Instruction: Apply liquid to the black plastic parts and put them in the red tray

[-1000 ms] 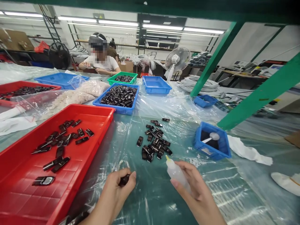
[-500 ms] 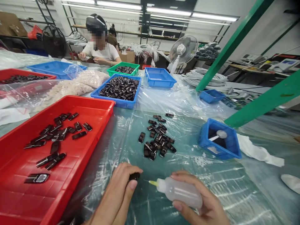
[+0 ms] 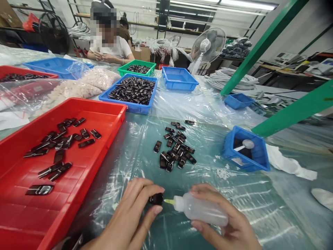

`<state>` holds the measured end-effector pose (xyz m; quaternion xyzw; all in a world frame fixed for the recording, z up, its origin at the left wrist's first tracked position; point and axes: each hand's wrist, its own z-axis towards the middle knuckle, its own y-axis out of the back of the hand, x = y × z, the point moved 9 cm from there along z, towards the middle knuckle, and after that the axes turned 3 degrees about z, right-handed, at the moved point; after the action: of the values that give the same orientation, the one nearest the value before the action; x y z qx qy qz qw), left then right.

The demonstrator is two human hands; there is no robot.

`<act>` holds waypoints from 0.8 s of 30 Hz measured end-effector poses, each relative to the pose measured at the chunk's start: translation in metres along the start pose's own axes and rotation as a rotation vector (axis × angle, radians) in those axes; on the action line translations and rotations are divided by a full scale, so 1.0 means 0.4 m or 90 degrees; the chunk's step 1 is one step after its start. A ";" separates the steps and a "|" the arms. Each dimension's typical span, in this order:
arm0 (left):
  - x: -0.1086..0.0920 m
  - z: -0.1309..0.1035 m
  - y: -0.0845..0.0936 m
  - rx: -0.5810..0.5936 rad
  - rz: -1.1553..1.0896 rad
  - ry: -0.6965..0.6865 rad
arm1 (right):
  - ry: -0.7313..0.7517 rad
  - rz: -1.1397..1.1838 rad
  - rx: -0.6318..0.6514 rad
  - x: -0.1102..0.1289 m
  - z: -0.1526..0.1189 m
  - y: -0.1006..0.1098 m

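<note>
Between the thumb and fingers of my left hand (image 3: 135, 208) is a small glossy black plastic casing (image 3: 156, 199), its end turned to the right. My right hand (image 3: 223, 218) grips a translucent white squeeze bottle (image 3: 204, 209), tipped sideways with its yellow needle tip (image 3: 169, 201) pointing left. The needle end reaches the casing's right end; whether it goes inside I cannot tell. Beyond my hands, a loose pile of similar black casings (image 3: 177, 149) lies on the plastic-covered table (image 3: 140, 146).
On the left, a red tray (image 3: 85, 187) holds several black casings. A blue tray (image 3: 102, 98) full of them stands farther back. A blue bin (image 3: 226, 147) with a white spoon (image 3: 244, 145) sits at right, near a slanting green post (image 3: 293, 113). A co-worker (image 3: 111, 52) sits across the table.
My left hand has moved right and turned the casing's end toward the bottle. The gap between needle and casing has closed. The view has tilted slightly down.
</note>
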<state>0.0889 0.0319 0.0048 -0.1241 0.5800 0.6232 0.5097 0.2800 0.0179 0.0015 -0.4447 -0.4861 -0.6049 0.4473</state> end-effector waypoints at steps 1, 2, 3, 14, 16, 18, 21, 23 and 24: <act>-0.001 0.000 -0.001 0.005 -0.002 -0.005 | -0.007 0.005 0.007 0.000 0.000 -0.001; -0.002 -0.001 -0.003 0.010 -0.005 -0.009 | -0.016 0.006 0.011 0.000 0.001 0.000; -0.004 -0.001 -0.004 0.013 -0.007 -0.013 | -0.028 0.003 0.013 0.000 0.001 0.001; -0.018 -0.001 -0.001 0.007 -0.007 -0.021 | -0.091 -0.031 0.025 0.005 0.002 0.008; -0.019 -0.002 0.000 0.006 -0.007 -0.022 | -0.090 -0.040 0.020 0.007 0.002 0.009; -0.020 -0.002 0.001 0.009 -0.008 -0.025 | -0.098 -0.045 0.016 0.006 0.001 0.010; -0.021 -0.003 0.001 0.023 0.001 -0.031 | -0.107 -0.053 0.021 0.004 0.001 0.012; -0.022 -0.004 0.000 0.032 0.009 -0.039 | -0.084 -0.068 0.038 0.010 0.003 0.013; -0.024 -0.005 -0.001 0.034 0.009 -0.044 | -0.065 -0.077 0.054 0.014 0.005 0.011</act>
<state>0.0925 0.0255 0.0110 -0.0851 0.5793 0.6152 0.5280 0.2834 0.0187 0.0082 -0.4257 -0.5594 -0.5861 0.4029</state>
